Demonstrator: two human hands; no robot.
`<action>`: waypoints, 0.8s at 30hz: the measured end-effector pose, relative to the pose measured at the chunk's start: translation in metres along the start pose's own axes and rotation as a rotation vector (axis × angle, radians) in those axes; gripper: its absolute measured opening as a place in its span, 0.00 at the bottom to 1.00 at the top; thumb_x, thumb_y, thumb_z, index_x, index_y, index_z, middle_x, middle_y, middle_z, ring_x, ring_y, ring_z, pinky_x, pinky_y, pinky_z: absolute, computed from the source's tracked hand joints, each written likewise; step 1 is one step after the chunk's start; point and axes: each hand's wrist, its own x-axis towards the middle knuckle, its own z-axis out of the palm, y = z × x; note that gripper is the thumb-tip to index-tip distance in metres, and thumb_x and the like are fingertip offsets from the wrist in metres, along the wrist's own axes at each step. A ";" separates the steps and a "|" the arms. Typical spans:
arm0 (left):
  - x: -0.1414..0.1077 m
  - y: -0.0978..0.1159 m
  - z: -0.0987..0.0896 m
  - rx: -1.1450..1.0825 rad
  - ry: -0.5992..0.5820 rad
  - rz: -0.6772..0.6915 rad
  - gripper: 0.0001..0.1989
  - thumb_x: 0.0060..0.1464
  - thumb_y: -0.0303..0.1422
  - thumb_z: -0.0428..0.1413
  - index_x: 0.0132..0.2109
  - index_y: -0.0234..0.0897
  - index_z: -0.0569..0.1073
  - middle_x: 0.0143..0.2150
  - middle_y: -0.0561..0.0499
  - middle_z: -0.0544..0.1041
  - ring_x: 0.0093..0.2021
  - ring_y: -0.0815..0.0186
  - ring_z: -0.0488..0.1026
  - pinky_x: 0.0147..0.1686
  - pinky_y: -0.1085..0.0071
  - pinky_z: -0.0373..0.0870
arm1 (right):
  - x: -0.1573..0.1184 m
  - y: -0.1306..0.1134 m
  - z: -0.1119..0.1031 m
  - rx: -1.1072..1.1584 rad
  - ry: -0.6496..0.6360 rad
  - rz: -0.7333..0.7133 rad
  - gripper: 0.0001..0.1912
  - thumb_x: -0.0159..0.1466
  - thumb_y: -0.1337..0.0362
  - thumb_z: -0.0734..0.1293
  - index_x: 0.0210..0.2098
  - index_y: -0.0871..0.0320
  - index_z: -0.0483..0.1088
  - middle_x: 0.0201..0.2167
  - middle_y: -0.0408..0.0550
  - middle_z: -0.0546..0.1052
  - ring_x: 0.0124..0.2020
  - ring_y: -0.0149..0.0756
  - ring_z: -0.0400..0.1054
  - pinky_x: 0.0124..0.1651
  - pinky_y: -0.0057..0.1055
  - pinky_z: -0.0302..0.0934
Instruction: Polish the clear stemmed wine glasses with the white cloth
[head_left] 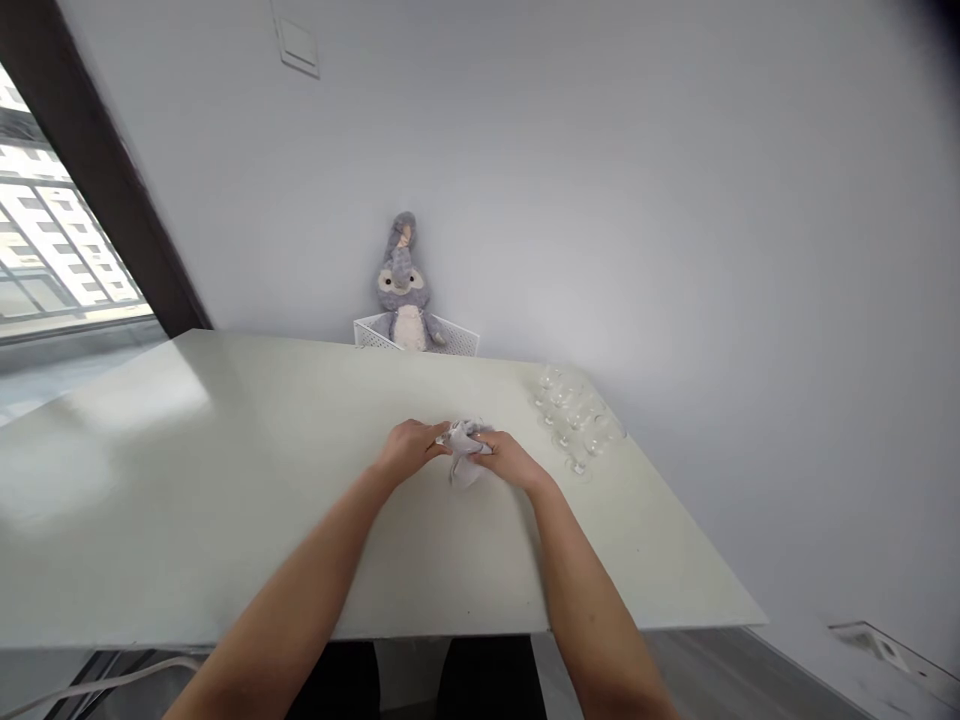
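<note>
Over the middle of the pale table [285, 520], a crumpled light grey cloth [466, 468] is bunched between both hands. My left hand [411, 447] pinches its left side, the thumb and fingers closed near a small shiny edge that could be glass, too small to make out. My right hand [507, 456] grips the cloth from the right, fingers closed on it. Part of the cloth hangs down between the hands. Whatever it may wrap is hidden. Several clear glass items [577, 408] stand or lie close together at the table's right rear.
Behind the table's back edge, a grey plush toy [409, 325] sits in a white perforated basket [461, 341] against the wall. A dark-framed window is at the left, and a pale cable [112, 682] runs below the table at the lower left.
</note>
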 end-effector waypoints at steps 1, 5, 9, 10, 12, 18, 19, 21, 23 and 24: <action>0.000 -0.001 -0.001 -0.004 -0.027 -0.014 0.21 0.48 0.47 0.51 0.48 0.47 0.70 0.27 0.49 0.74 0.33 0.59 0.69 0.39 0.68 0.57 | 0.000 0.002 -0.003 -0.123 0.009 -0.013 0.10 0.53 0.68 0.63 0.34 0.54 0.73 0.33 0.41 0.75 0.37 0.35 0.67 0.42 0.32 0.59; 0.000 -0.007 -0.008 0.034 -0.036 -0.128 0.20 0.48 0.48 0.50 0.47 0.46 0.71 0.25 0.50 0.73 0.29 0.61 0.69 0.32 0.71 0.56 | 0.004 0.016 -0.008 -0.421 0.197 0.035 0.15 0.55 0.71 0.59 0.39 0.51 0.72 0.38 0.42 0.75 0.39 0.37 0.68 0.42 0.33 0.59; -0.001 -0.016 -0.020 0.152 0.035 -0.313 0.23 0.50 0.48 0.47 0.51 0.44 0.68 0.27 0.49 0.75 0.29 0.62 0.69 0.30 0.71 0.55 | 0.005 0.015 -0.004 -0.509 0.532 0.036 0.19 0.58 0.69 0.57 0.48 0.51 0.66 0.47 0.45 0.72 0.47 0.39 0.64 0.48 0.35 0.56; -0.001 -0.017 -0.023 0.190 0.045 -0.344 0.23 0.51 0.48 0.47 0.51 0.44 0.67 0.28 0.49 0.75 0.29 0.62 0.69 0.29 0.71 0.56 | 0.005 0.012 -0.001 -0.538 0.552 -0.020 0.19 0.59 0.67 0.58 0.49 0.52 0.65 0.48 0.47 0.71 0.50 0.40 0.62 0.51 0.37 0.54; -0.001 -0.017 -0.025 0.278 0.044 -0.349 0.22 0.52 0.46 0.46 0.51 0.43 0.67 0.30 0.49 0.76 0.30 0.62 0.70 0.29 0.71 0.56 | 0.004 0.002 0.010 -0.622 0.458 -0.191 0.18 0.60 0.61 0.58 0.50 0.54 0.65 0.50 0.48 0.69 0.53 0.42 0.58 0.56 0.41 0.48; 0.001 0.003 -0.012 0.430 -0.057 -0.101 0.12 0.51 0.30 0.48 0.26 0.36 0.73 0.28 0.45 0.75 0.32 0.63 0.70 0.37 0.67 0.58 | 0.003 -0.014 0.040 -0.706 0.226 -0.331 0.17 0.64 0.60 0.54 0.48 0.50 0.67 0.47 0.44 0.72 0.52 0.38 0.60 0.60 0.43 0.37; 0.001 0.006 -0.009 0.430 -0.058 -0.039 0.11 0.51 0.29 0.48 0.25 0.36 0.73 0.27 0.45 0.75 0.31 0.63 0.70 0.37 0.67 0.58 | 0.004 -0.014 0.040 -0.667 0.248 -0.305 0.16 0.64 0.61 0.54 0.46 0.51 0.68 0.47 0.44 0.72 0.51 0.37 0.61 0.59 0.42 0.41; 0.001 0.011 -0.004 0.443 -0.042 0.127 0.12 0.53 0.31 0.47 0.26 0.35 0.72 0.26 0.46 0.74 0.30 0.64 0.70 0.36 0.66 0.57 | 0.006 -0.009 0.032 -0.518 0.316 -0.223 0.15 0.63 0.60 0.55 0.42 0.53 0.71 0.46 0.45 0.72 0.49 0.37 0.63 0.55 0.39 0.49; 0.000 0.014 -0.001 0.454 -0.003 0.278 0.14 0.56 0.35 0.46 0.30 0.35 0.72 0.24 0.47 0.72 0.28 0.65 0.69 0.35 0.66 0.57 | 0.009 -0.002 0.021 -0.262 0.380 -0.091 0.14 0.61 0.59 0.57 0.36 0.54 0.73 0.41 0.46 0.75 0.44 0.37 0.66 0.49 0.36 0.56; -0.001 0.014 0.000 0.452 0.020 0.317 0.14 0.57 0.38 0.45 0.33 0.36 0.72 0.24 0.48 0.72 0.27 0.65 0.69 0.34 0.67 0.57 | 0.010 0.002 0.016 -0.071 0.404 -0.007 0.13 0.59 0.58 0.59 0.33 0.55 0.73 0.37 0.46 0.76 0.41 0.37 0.67 0.46 0.35 0.58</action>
